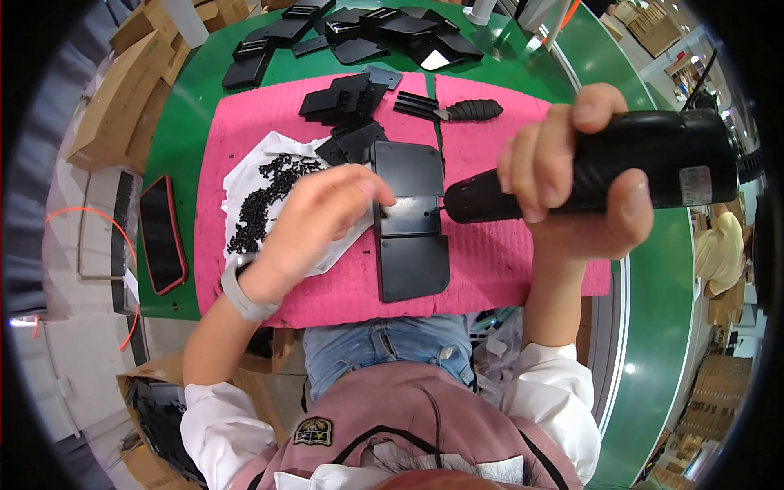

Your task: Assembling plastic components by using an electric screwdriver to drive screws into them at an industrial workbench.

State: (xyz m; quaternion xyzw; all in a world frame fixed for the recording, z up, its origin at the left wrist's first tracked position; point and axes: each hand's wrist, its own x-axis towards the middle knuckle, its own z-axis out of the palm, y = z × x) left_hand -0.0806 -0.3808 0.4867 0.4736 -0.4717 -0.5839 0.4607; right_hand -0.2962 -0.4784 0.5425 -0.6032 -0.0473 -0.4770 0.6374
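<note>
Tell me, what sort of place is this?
Probably an assembly workshop: a driver in the right hand, a heap of black screws, and piled black panels on the green table.

Right hand [558, 163] grips black power driver [661, 147], bit at black panel's [412, 219] right edge. Left hand [322, 216] at panel's left side. Black screws [260, 204] heaped on white cloth [331, 255], pink mat [498, 269].

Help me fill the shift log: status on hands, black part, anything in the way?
Right hand gripping black power driver, tip at right edge of black part. Left hand at part's left side. Nothing seen between driver and part.
</note>
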